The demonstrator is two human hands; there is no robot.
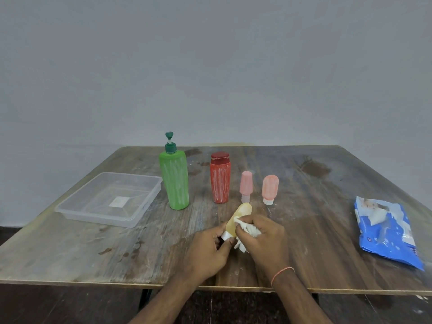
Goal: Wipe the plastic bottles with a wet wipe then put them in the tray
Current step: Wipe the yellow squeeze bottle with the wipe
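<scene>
Left hand (208, 250) grips the cap end of the small yellow bottle (239, 217), fingers curled round it; bottle tilts up and away just above the bench (327, 230). Right hand (266, 237) has its fingers bunched on the crumpled wet wipe (246, 230), pressed to the bottle's side

I judge this first bottle mid-wipe. To do it well I'd roll the bottle with the left fingers so the wipe meets every face, then run up over the rounded far end

Green pump bottle (174, 181), red bottle (220, 181) and two pink bottles (246, 185) (269, 189) stand behind, streaked white, untouched I think. Tray (70, 208) sits far left, holding no bottles. Wipe pack (383, 230) lies at right
</scene>
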